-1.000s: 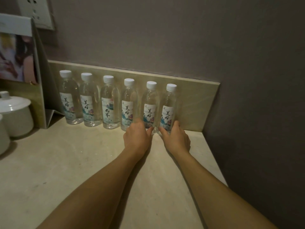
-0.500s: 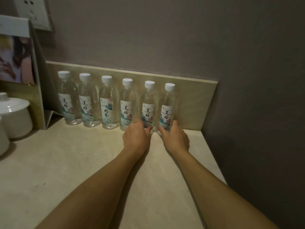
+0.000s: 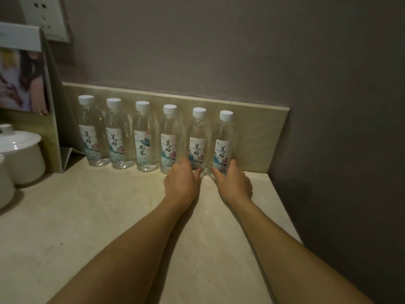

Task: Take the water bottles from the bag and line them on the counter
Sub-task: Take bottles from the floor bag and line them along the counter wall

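Several clear water bottles with white caps and printed labels stand upright in a row on the beige counter [image 3: 109,216], against the low stone backsplash. My left hand [image 3: 182,183] is wrapped around the base of the second bottle from the right [image 3: 197,137]. My right hand [image 3: 235,183] is wrapped around the base of the rightmost bottle [image 3: 224,139]. Both bottles stand on the counter and almost touch each other. No bag is in view.
A white lidded ceramic pot [image 3: 19,154] stands at the left, beside a standing photo card [image 3: 24,84]. A wall socket [image 3: 47,16] is at the top left. A dark wall [image 3: 350,150] closes the counter's right side.
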A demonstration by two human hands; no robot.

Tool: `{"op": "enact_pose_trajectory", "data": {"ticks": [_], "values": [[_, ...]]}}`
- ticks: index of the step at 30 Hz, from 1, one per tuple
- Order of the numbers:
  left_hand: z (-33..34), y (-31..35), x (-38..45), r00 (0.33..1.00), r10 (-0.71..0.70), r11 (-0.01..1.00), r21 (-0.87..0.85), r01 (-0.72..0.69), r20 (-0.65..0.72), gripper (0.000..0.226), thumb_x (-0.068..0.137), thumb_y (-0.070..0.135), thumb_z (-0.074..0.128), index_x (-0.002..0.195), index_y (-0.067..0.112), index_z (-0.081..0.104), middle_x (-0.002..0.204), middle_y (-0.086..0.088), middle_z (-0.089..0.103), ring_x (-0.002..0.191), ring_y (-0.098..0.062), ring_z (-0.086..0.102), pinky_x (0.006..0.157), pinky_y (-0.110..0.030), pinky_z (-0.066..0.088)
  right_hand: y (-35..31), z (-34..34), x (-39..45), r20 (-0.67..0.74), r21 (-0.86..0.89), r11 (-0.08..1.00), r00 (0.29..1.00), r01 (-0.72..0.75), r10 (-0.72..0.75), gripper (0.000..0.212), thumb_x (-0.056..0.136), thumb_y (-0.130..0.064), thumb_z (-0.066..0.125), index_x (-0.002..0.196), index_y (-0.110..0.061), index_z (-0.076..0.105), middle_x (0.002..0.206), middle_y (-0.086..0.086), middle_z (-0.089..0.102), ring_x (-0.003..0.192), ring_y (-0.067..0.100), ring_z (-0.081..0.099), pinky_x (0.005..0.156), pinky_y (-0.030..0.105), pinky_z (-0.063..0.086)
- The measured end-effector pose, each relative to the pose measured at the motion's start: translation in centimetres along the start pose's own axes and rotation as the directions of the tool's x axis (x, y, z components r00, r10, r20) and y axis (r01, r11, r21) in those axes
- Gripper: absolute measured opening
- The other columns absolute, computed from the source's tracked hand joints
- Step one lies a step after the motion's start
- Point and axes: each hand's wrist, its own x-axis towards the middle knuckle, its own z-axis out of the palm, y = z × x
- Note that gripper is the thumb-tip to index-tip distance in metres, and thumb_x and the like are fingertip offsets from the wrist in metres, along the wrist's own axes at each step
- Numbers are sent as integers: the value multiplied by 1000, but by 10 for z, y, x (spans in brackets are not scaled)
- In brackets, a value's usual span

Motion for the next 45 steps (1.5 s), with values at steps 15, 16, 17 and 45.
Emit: {"op": "enact_pose_trajectory", "data": {"ticks": [15,16,17,45], "values": [[-4,-1,-2,1000,-19,997,-69,19,8,45,90,44,65,117,9,56,107,-12,67,100,-31,64,76,-37,49,-1,-2,0,15,59,998,999,-30,30,55,84,-64,53,117,-21,46,124,2,60,108,29,59,72,32,40],[-4,-2,-3,1000,-21,997,-77,21,8,45,90,44,65,117,9,57,107,-13,67,100,-31,64,76,-37,49,-2,-2,0,17,58,998,999,-33,32,57,83,-64,54,118,-20,46,124,3,60,108,29,59,72,32,39],[-5,-2,-4,1000,-21,996,-83,21,7,45,90,43,65,118,9,57,108,-13,67,101,-31,63,77,-37,49,-2,-2,0,16,55,998,999,-33,32,58,83,-64,55,118,-20,45,125,3,60,108,29,59,72,32,40],[4,128,-55,964,266,903,-356,-242,17,26,87,40,56,78,18,67,77,-5,70,76,-28,66,67,-39,56,84,-132,-18,-283,336,942,953,-9,110,20,84,-3,52,95,-14,64,84,5,65,85,25,64,79,32,51]]}}
